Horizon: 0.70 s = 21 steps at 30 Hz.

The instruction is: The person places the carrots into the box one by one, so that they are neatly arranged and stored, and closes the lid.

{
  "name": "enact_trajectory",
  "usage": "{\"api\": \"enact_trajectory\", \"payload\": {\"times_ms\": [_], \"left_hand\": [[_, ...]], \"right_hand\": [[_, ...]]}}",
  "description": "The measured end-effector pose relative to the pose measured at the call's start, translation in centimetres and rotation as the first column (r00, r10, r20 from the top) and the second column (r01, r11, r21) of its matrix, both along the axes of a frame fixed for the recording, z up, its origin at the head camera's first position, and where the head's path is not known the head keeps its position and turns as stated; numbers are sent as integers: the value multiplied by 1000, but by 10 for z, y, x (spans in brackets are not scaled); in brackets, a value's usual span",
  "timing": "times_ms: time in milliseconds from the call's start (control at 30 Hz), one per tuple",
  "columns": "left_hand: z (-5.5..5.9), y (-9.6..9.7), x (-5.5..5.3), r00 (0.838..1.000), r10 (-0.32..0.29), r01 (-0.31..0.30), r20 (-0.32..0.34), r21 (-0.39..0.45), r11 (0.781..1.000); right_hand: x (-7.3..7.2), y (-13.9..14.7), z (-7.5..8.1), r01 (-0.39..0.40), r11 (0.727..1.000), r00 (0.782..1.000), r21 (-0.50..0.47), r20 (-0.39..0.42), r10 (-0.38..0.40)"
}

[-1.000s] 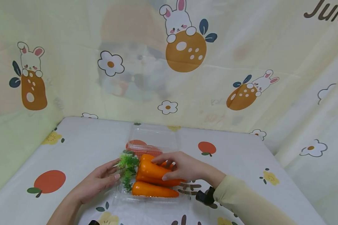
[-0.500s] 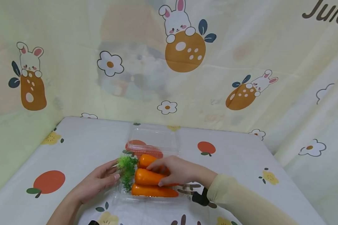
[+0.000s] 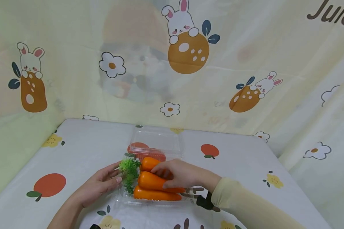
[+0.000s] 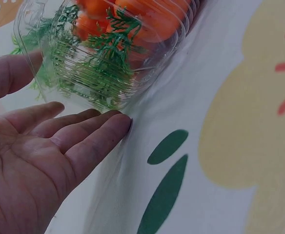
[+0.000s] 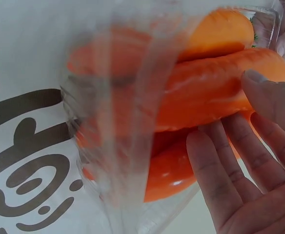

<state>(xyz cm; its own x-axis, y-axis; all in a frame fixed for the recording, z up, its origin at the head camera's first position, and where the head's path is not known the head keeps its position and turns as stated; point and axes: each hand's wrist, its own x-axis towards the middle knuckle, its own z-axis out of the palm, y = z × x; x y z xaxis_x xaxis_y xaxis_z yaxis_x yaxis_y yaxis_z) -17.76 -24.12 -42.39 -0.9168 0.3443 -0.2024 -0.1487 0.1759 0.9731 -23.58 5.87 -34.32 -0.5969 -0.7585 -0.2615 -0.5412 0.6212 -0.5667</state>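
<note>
Orange carrots lie side by side in a clear plastic container (image 3: 152, 203), green leafy sprigs (image 3: 129, 173) along its left end. My right hand (image 3: 183, 173) is over the container, thumb and fingers on either side of the middle carrot (image 3: 150, 180). The right wrist view shows the thumb on top of that carrot (image 5: 206, 92) and the fingers along its other side. Nearer me is the front carrot (image 3: 157, 193); the far carrot (image 3: 148, 163) is partly hidden by my right hand. My left hand (image 3: 98, 184) rests at the container's left end, its fingers extended in the left wrist view.
The container's transparent lid (image 3: 156, 138) lies folded back behind it. A white cloth with printed fruit and flowers (image 3: 83, 149) covers the table. A patterned curtain (image 3: 143, 89) hangs along the back and sides. A black wrist strap piece (image 3: 204, 202) sits by the right sleeve.
The middle carrot has gone down between the other two, with my right hand moving slightly left and toward me. It then shifts a little right. My left hand stays in place.
</note>
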Motion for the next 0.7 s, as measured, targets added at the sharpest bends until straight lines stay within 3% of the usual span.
{"api": "enact_trajectory", "payload": {"times_ms": [267,700], "left_hand": [[2,1,1,1000,16,-16,13,-16,1000],[0,1,0,1000,12,-12,-2,-16,1000]], "right_hand": [[-1,9,2,46,998,998,-47,43,-44],[-7,41,12,102,979,994,-176,-11,-106]]}}
